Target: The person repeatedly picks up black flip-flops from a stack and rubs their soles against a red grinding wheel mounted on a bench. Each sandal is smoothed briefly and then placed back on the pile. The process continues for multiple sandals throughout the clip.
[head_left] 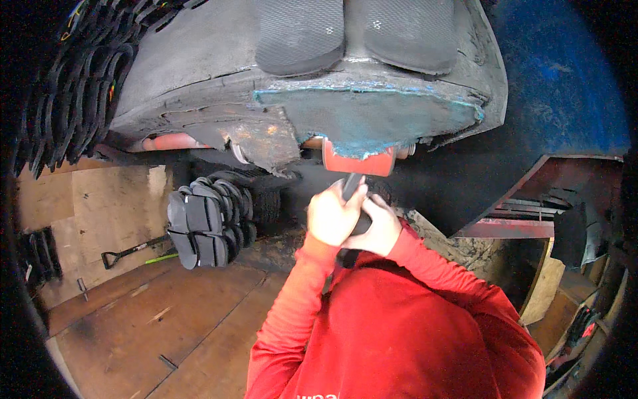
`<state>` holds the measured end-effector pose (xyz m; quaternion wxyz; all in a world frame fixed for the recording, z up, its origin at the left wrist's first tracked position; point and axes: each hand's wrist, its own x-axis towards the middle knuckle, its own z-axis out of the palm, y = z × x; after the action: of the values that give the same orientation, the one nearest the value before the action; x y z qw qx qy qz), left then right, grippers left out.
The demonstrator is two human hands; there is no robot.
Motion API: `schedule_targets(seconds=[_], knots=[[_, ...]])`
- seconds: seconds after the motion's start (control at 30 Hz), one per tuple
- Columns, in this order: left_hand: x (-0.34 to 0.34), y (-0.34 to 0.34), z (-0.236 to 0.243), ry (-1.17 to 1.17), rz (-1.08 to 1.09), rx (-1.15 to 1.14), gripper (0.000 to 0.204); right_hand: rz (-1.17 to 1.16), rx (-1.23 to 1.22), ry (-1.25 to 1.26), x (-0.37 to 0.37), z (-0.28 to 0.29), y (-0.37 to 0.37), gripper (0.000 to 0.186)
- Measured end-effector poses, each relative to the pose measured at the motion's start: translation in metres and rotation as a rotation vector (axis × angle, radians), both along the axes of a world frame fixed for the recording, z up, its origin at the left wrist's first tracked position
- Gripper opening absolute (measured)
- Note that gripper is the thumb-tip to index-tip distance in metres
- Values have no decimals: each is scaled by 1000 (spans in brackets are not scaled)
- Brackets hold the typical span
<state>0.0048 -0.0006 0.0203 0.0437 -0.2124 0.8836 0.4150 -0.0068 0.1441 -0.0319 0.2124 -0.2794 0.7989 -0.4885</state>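
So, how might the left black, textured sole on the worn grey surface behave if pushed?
The black, textured sole probably won't roll: it lies flat. Its matte, foam-like look suggests something light and bendy. The worn grey surface looks rough, so the sole may drag.

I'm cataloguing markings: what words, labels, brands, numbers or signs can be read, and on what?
Red top: white letters, cut off by the lower edge; no whole word.
Left sole: small white mark, too small to read.
Right sole: white mark, also too small.
Held dark piece: none visible.
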Motion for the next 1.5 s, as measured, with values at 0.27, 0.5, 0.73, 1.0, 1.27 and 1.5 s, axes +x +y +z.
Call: schedule_targets(seconds=[0.27, 0.5, 0.73, 1.0, 1.27, 1.5], knots=[[19, 12, -22, 219, 114, 253, 29, 23, 319, 137, -3, 4, 10, 88], [37, 15, -43, 418, 158, 499, 39, -37, 480, 561, -2, 2, 11, 58], [64, -19, 1, 387, 13, 519, 48, 7, 330, 608, 19, 36, 14, 59], [77, -81, 113, 292, -170, 319, 43, 395, -158, 120, -9, 165, -30, 90], [134, -143, 145, 936, 361, 554, 61, -298, -502, 182, -210, 284, 35, 42], [190, -154, 94, 818, 540, 606, 29, -472, -290, -107, -359, 266, 21, 36]])
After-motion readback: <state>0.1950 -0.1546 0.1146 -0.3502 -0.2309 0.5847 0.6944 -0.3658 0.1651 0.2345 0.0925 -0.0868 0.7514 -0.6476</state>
